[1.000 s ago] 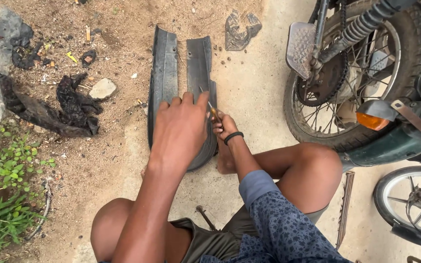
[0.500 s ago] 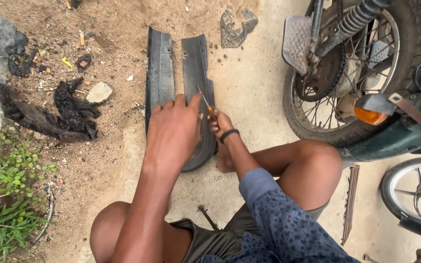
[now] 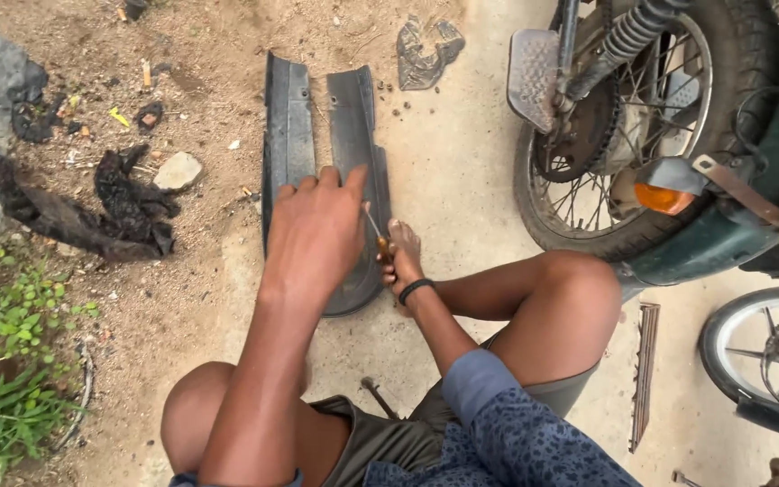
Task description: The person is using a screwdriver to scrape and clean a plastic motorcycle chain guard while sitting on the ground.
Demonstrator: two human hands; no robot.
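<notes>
On sandy concrete beside a motorcycle wheel (image 3: pixel 628 126), one dark curved mudguard (image 3: pixel 335 135) lies flat. The left hand (image 3: pixel 313 239) presses on it, fingers spread; the right hand (image 3: pixel 400 261) grips one screwdriver (image 3: pixel 374 230). The tip could slip off the smooth plastic toward the pressing fingers.

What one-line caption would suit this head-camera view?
Crouched beside a motorcycle wheel, left hand presses a dark curved mudguard while right hand works a screwdriver.

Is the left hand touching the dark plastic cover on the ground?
Touching. The head view shows the left hand pressed flat on the dark plastic cover, fingers spread on it.
</notes>
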